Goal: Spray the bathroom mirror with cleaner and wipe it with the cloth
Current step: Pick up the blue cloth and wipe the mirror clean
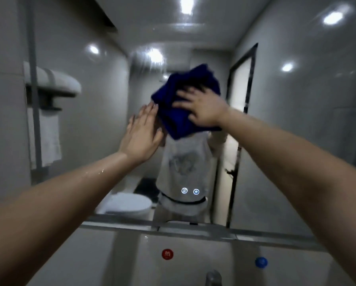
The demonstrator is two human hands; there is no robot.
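Observation:
A large wall mirror (286, 120) fills most of the head view. A crumpled dark blue cloth (177, 118) is pressed against the glass near its middle. My right hand (202, 108) lies flat on the cloth with fingers spread, holding it to the mirror. My left hand (142, 133) is raised just left of the cloth, fingers straight and together, fingertips touching the cloth's left edge, palm empty. Wet streaks show on the glass above the cloth. Water drops glisten on my left forearm. No spray bottle is in view.
The mirror's lower edge (193, 229) runs above a white wall panel with a red knob (167, 254) and a blue knob (261, 262). A chrome tap top (213, 277) shows at the bottom. Two lit touch icons (190, 191) glow on the glass. Reflections show a toilet, a towel shelf and a door.

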